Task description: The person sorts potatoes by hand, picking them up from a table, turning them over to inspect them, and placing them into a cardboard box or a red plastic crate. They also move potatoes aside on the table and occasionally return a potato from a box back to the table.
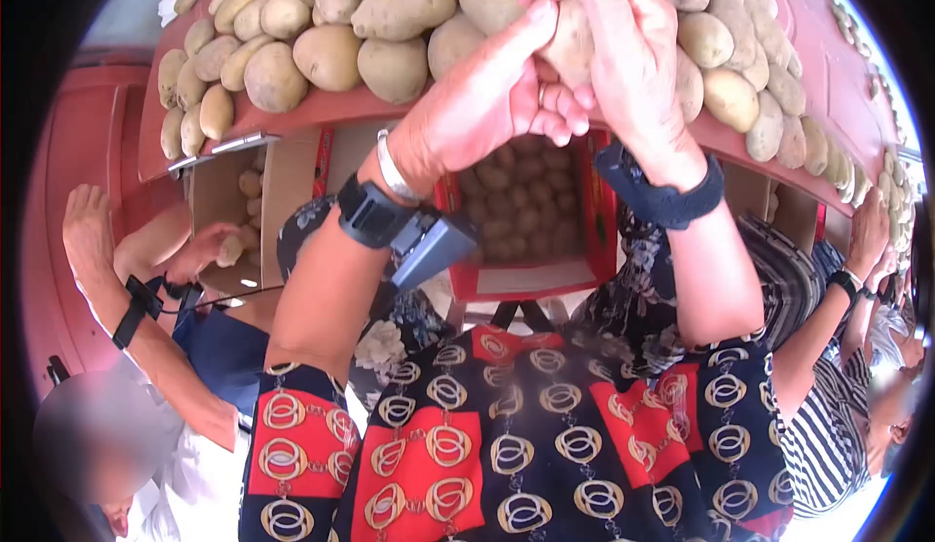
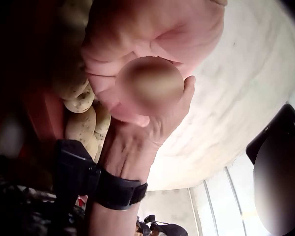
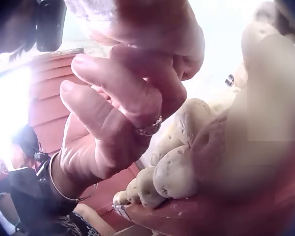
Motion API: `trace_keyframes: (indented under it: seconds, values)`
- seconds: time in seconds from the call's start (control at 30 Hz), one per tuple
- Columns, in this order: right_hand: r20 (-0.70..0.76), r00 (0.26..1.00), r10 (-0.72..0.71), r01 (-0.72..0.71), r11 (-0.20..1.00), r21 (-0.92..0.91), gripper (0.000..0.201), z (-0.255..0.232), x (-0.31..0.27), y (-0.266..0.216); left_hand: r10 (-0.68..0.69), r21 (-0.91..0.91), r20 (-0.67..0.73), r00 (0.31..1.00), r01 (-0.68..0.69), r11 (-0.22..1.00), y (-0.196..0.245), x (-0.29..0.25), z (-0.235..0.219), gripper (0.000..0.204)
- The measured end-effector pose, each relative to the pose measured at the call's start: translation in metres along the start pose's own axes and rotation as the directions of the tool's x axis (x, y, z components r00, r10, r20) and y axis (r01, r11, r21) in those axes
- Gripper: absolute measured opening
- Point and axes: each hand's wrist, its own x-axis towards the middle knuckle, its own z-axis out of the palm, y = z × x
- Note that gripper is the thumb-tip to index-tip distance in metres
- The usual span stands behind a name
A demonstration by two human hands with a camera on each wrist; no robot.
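Both hands are raised at the table edge, with a potato between them in the head view. The left hand is palm up, its thumb against the potato's side and its lower fingers curled below. The right hand grips the potato from the other side, its fingers extending up along it. In the left wrist view, a blurred round potato lies in the left palm, the right hand behind it. The right wrist view shows the left hand's curled fingers and a ring.
Many potatoes are piled along the red table. Below stands a red-edged box of potatoes, with a cardboard box left of it. Other people's arms reach in at the left and right.
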Motion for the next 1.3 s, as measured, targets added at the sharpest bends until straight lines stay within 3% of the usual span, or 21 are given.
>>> trace_keyframes:
  seconds: [0.03, 0.07, 0.17, 0.2, 0.23, 0.27, 0.33, 0.5, 0.93, 1.03, 1.3]
  values:
    - [-0.040, 0.987, 0.158, -0.161, 0.983, -0.090, 0.020, 0.000, 0.001, -0.012, -0.002, -0.003, -0.025, 1.000, 0.002, 1.000, 0.001, 0.000, 0.003, 0.050]
    - [-0.070, 0.977, -0.199, 0.183, 0.964, -0.192, 0.019, 0.001, 0.007, 0.007, 0.060, 0.034, -0.127, 0.990, -0.056, 0.998, 0.002, -0.002, 0.009, 0.047]
    - [-0.028, 0.965, -0.262, 0.233, 0.899, -0.372, 0.030, 0.003, 0.006, 0.009, 0.287, 0.014, -0.153, 0.946, -0.288, 0.958, 0.009, -0.005, 0.012, 0.044]
    - [0.011, 0.955, -0.297, 0.278, 0.881, -0.383, 0.037, 0.005, 0.006, 0.009, 0.377, 0.091, -0.187, 0.907, -0.366, 0.926, 0.012, -0.004, 0.017, 0.038]
    - [0.051, 0.942, -0.332, 0.324, 0.861, -0.392, 0.044, 0.006, 0.007, 0.008, 0.373, 0.135, -0.206, 0.904, -0.352, 0.926, 0.016, -0.006, 0.013, 0.033]
    - [0.056, 0.967, -0.250, 0.255, 0.913, -0.319, 0.051, 0.005, 0.006, 0.008, 0.385, 0.113, -0.228, 0.894, -0.368, 0.923, 0.017, -0.006, 0.012, 0.032]
    - [0.080, 0.953, -0.291, 0.299, 0.882, -0.364, 0.052, 0.007, 0.008, 0.011, 0.397, 0.100, -0.254, 0.882, -0.384, 0.918, 0.019, -0.009, 0.012, 0.032]
    - [0.083, 0.976, -0.201, 0.218, 0.901, -0.374, 0.051, 0.009, 0.006, 0.004, 0.406, 0.213, -0.321, 0.856, -0.353, 0.911, 0.019, -0.006, 0.016, 0.042]
    - [0.087, 0.962, -0.258, 0.271, 0.884, -0.380, 0.052, 0.012, 0.010, 0.001, 0.482, 0.305, -0.368, 0.795, -0.387, 0.870, 0.019, -0.001, 0.022, 0.050]
    - [0.107, 0.950, -0.293, 0.311, 0.869, -0.384, 0.052, 0.013, 0.011, 0.002, 0.484, 0.218, -0.359, 0.798, -0.432, 0.875, 0.018, -0.001, 0.020, 0.045]
    - [0.104, 0.939, -0.327, 0.343, 0.887, -0.308, 0.052, 0.013, 0.015, 0.009, 0.507, 0.248, -0.324, 0.799, -0.445, 0.860, 0.022, -0.002, 0.019, 0.047]
